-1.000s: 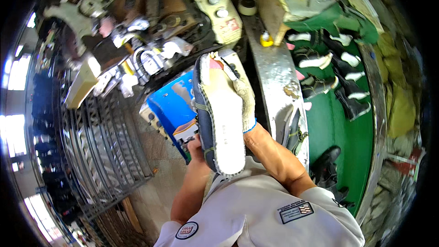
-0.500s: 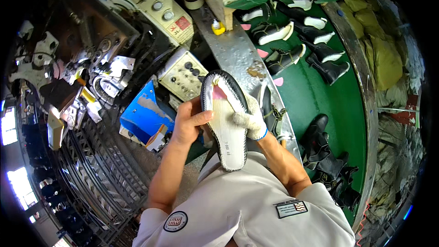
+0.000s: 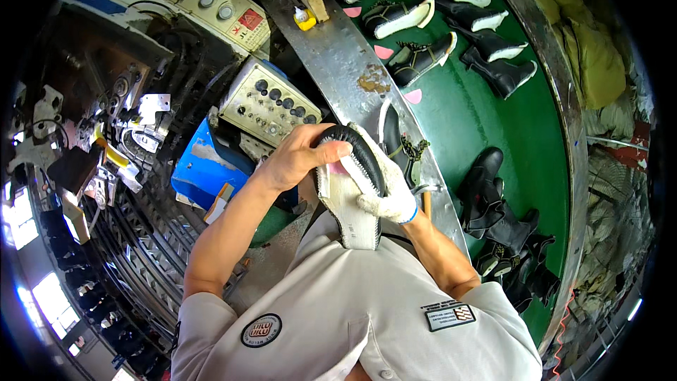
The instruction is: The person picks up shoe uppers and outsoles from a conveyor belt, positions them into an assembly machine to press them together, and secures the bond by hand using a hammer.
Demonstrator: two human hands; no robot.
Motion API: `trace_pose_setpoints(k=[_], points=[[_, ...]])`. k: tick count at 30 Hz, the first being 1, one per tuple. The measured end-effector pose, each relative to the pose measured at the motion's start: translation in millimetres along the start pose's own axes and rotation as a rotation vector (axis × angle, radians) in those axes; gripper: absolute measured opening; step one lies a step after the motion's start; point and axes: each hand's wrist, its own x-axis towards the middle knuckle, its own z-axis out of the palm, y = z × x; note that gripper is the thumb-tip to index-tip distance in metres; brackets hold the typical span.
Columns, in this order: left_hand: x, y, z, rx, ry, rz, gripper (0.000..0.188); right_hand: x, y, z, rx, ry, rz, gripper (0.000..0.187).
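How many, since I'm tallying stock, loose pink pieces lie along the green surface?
3, along its left edge: top piece, middle piece, bottom piece. Others may be hidden under shoes.

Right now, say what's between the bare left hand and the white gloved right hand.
A black and white shoe, upside down, touching both, in the head view.

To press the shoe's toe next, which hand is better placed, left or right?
Probably the left hand: its bare thumb lies over the shoe's toe, while the gloved right hand holds the side.
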Motion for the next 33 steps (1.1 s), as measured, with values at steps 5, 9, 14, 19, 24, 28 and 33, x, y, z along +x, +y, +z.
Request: trace_pose_setpoints(k=[5,9,14,19,24,28,33], points=[[6.2,-5.5,10.8,0.206,0.001,0.047,0.032,-4.7,-16.1,-9.7,0.247,-0.087,0.015,0.127],[12.9,8.9,32.3,0.216,-0.013,0.015,0.032,-3.2,-38.2,-4.7,0.283,0.13,0.299,0.102],[15.2,8.0,32.8,0.322,-0.049,-0.009,0.031,-4.5,-40.4,-12.9,0.079,0.083,0.18,0.088],[27.2,7.8,33.9,0.323,-0.105,-0.021,0.035,-9.2,-39.5,-18.6,0.049,0.123,0.206,0.091],[37.8,12.0,39.5,0.361,-0.199,-0.01,0.045,-25.0,-57.3,-16.8,-0.181,0.189,0.174,0.104],[47.1,-0.5,41.5,0.321,-0.263,0.043,0.05,-35.9,-58.4,-14.7,-0.364,0.269,0.089,0.102],[62.7,-1.8,61.7,0.174,-0.359,0.151,0.055,-48.4,-75.3,-24.0,-0.395,0.239,0.16,0.099]])
